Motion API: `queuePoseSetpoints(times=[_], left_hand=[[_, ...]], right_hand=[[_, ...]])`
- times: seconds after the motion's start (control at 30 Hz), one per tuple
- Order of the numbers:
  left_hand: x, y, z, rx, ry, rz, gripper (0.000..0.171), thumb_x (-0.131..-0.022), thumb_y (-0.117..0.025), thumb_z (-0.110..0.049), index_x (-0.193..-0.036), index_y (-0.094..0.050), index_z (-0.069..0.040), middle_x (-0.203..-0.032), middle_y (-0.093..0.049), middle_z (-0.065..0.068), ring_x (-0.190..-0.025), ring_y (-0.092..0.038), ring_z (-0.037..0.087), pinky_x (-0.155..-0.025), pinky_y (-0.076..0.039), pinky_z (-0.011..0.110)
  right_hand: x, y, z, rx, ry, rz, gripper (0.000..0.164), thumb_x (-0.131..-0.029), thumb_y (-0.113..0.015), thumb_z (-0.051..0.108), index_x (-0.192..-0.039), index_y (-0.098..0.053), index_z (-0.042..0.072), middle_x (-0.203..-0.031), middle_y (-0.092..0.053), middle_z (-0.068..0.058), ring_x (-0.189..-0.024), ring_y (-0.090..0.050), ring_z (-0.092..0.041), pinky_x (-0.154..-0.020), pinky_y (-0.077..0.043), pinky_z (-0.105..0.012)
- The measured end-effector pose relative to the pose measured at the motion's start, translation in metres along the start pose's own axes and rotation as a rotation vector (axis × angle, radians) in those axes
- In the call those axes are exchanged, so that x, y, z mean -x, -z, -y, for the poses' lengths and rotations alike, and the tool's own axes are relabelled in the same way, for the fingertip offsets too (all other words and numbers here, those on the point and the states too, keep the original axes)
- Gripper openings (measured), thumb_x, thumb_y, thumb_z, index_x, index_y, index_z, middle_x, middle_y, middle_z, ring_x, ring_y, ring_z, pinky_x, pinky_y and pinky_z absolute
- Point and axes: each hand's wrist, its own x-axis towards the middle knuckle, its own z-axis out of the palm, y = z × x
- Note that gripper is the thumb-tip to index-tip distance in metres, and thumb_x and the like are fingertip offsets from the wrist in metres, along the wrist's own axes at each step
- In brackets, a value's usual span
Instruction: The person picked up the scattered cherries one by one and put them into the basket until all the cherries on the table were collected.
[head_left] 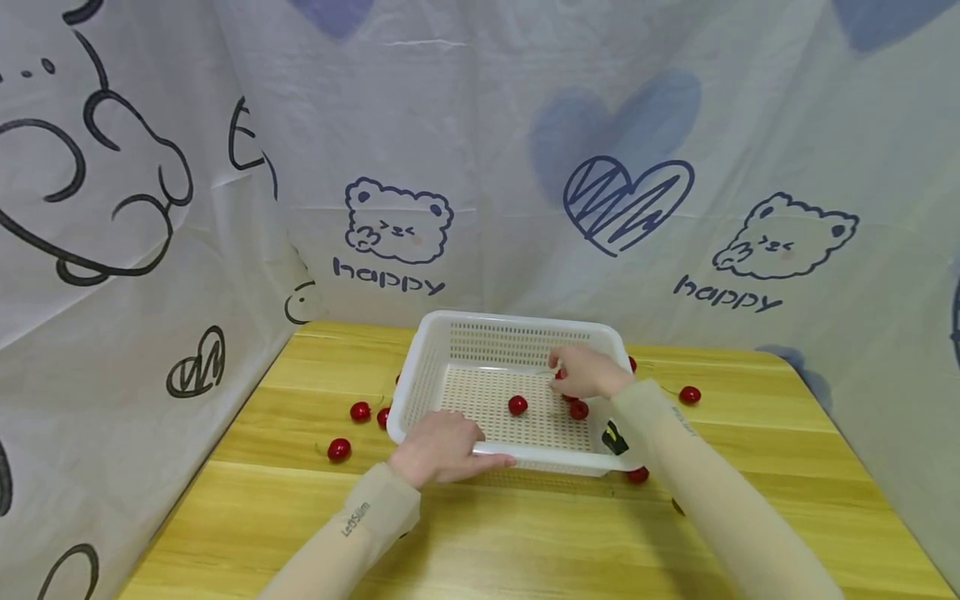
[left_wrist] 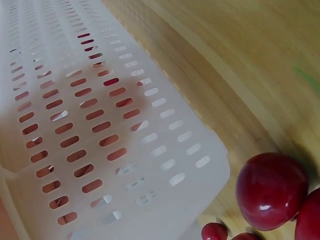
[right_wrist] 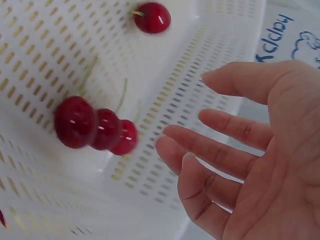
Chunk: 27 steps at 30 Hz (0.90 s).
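A white perforated plastic basket stands on the wooden table. My left hand grips its near rim toward the left corner, thumb lying along the rim. Through the slots in the basket wall, the left wrist view shows parts of that hand. Inside the basket is my right hand, fingers loosely bent and parted, nothing between them. Beside its fingertips three red cherries with stems lie close together. Another cherry lies apart on the basket floor, also seen as the single cherry near the middle.
Left of the basket, several loose cherries lie on the table. To its right are a cherry and one at the near corner. A printed cloth hangs right behind the basket and along the left side.
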Motion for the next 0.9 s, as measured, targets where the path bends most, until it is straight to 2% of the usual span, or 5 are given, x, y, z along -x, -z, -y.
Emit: queuePoseSetpoints(times=[0.33, 0.43, 0.63, 0.73, 0.9], left_hand=[[0.001, -0.001, 0.001, -0.012, -0.034, -0.060, 0.066, -0.083, -0.028, -0.080, -0.058, -0.049, -0.023, -0.049, -0.041, -0.010, -0.045, -0.038, 0.007, -0.043, -0.036, 0.024], [0.003, -0.001, 0.000, -0.002, -0.050, -0.081, 0.064, -0.084, -0.031, -0.078, -0.069, -0.059, -0.022, -0.052, -0.044, -0.012, -0.047, -0.042, 0.006, -0.046, -0.037, 0.025], [0.010, 0.006, 0.002, 0.015, -0.099, -0.148, 0.059, -0.090, -0.040, -0.067, -0.095, -0.069, -0.017, -0.073, -0.064, -0.008, -0.064, -0.059, 0.009, -0.063, -0.050, 0.031], [0.018, 0.011, 0.008, 0.005, -0.064, -0.227, 0.053, -0.093, -0.042, -0.061, -0.104, -0.069, -0.016, -0.094, -0.070, -0.003, -0.084, -0.065, 0.015, -0.075, -0.053, 0.036], [0.029, 0.018, 0.023, -0.022, 0.061, -0.394, 0.040, -0.093, -0.052, -0.048, -0.111, -0.067, -0.015, -0.117, -0.065, 0.004, -0.106, -0.060, 0.024, -0.084, -0.051, 0.045]], right_hand=[[0.032, 0.030, 0.015, 0.042, 0.149, -0.141, 0.034, -0.087, -0.064, 0.026, -0.114, -0.059, 0.005, -0.101, -0.065, -0.013, -0.084, -0.061, -0.021, -0.072, -0.053, -0.037], [0.044, 0.034, 0.013, 0.026, 0.195, -0.185, 0.032, -0.087, -0.065, 0.025, -0.111, -0.060, 0.005, -0.103, -0.065, -0.014, -0.090, -0.061, -0.025, -0.074, -0.053, -0.039], [0.069, 0.033, 0.007, 0.008, 0.205, -0.219, 0.029, -0.086, -0.067, 0.020, -0.111, -0.060, 0.007, -0.099, -0.064, -0.009, -0.082, -0.060, -0.020, -0.071, -0.053, -0.036], [0.080, 0.028, 0.003, -0.014, 0.211, -0.217, 0.027, -0.087, -0.067, 0.022, -0.110, -0.059, 0.010, -0.097, -0.063, -0.005, -0.081, -0.060, -0.017, -0.071, -0.054, -0.034], [0.095, 0.015, 0.000, -0.036, 0.309, -0.216, 0.021, -0.088, -0.066, 0.026, -0.105, -0.061, 0.014, -0.096, -0.064, 0.001, -0.086, -0.058, -0.015, -0.076, -0.052, -0.034]])
